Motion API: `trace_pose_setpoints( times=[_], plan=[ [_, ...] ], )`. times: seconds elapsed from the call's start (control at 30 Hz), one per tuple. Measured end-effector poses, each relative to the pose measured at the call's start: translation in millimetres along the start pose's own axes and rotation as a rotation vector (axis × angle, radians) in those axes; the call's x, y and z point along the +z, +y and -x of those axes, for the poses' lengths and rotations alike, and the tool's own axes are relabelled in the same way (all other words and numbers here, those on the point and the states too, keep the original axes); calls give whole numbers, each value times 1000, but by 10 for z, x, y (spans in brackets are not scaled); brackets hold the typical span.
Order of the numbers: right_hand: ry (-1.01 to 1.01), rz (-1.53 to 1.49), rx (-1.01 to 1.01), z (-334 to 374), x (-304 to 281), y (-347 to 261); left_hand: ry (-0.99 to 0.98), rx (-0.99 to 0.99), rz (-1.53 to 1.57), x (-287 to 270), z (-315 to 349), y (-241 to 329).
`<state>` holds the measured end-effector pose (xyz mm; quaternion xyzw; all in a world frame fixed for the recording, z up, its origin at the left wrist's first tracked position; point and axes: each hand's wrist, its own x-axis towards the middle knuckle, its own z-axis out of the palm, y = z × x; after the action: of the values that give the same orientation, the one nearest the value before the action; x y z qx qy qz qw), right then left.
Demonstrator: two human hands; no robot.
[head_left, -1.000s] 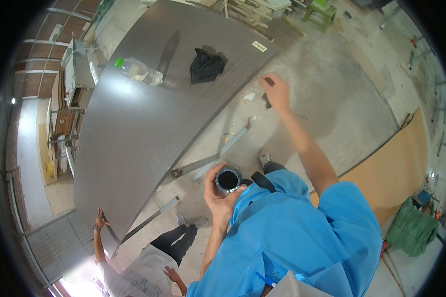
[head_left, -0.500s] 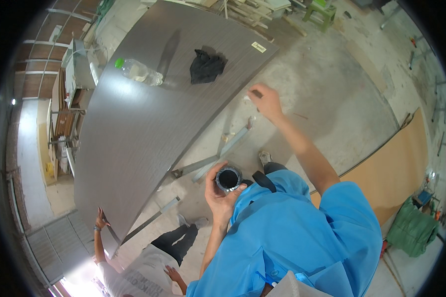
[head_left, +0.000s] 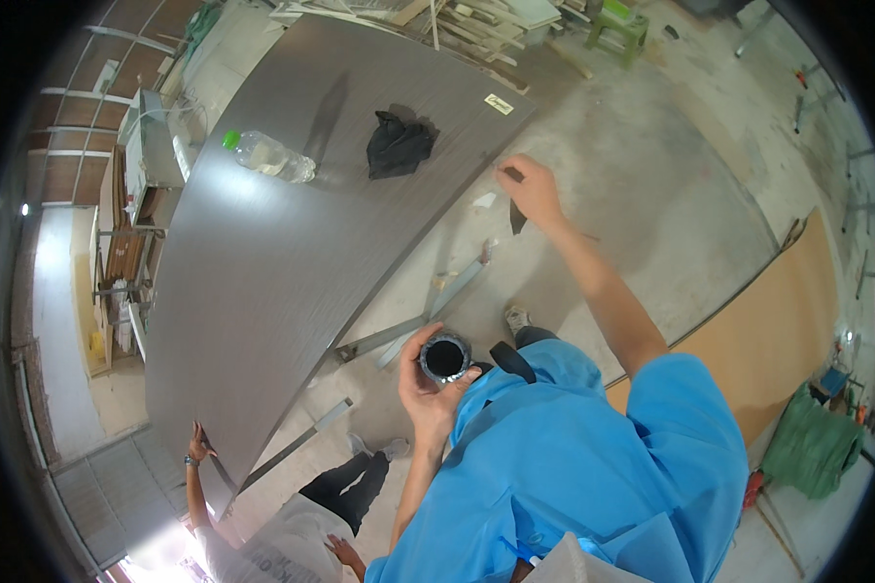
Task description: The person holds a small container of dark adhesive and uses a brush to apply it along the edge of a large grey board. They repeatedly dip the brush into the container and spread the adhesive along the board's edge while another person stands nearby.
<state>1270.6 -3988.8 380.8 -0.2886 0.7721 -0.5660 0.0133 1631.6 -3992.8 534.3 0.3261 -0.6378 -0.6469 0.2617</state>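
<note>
My left hand (head_left: 420, 389) grips a small round can (head_left: 444, 357), open at the top and dark inside, held close to my chest. My right hand (head_left: 533, 190) is stretched out forward, fingers closed around a thin dark tool (head_left: 515, 220) that looks like a brush. It hovers just off the near right edge of a big grey-brown wood-grain panel (head_left: 262, 282), beside a small white scrap (head_left: 483, 200). My blue shirt fills the lower right.
On the panel lie a clear plastic bottle with a green cap (head_left: 264, 154) and a crumpled black cloth (head_left: 398, 144). Another person's hand (head_left: 199, 448) holds the panel's lower-left edge. Metal bars (head_left: 428, 311) lie under it on the concrete floor. An orange board (head_left: 768, 330) sits right.
My right hand has swung left and slightly down, closer to the panel's edge. The can and my left hand have stayed in place.
</note>
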Motion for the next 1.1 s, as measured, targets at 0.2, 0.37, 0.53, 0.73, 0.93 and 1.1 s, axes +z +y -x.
trace_pose_setpoints(
  times=[0.2, 0.37, 0.53, 0.73, 0.93, 1.1],
  plan=[
    [107, 8, 277, -280, -271, 46, -13, -25, 42, -15, 2, 4],
    [-77, 55, -41, -168, -197, 42, -25, 24, -6, -39, -16, -39],
    [185, 119, 130, -543, -395, 184, -39, 64, -67, -77, -11, -48],
    [218, 79, 98, -578, -586, 213, -22, 28, -14, -73, 2, -14],
    [47, 80, -1, -349, -425, 113, -4, 28, 13, -51, -10, -32],
    [138, 159, 214, -444, -518, 122, -4, 47, -28, -146, 53, -55]
  ],
)
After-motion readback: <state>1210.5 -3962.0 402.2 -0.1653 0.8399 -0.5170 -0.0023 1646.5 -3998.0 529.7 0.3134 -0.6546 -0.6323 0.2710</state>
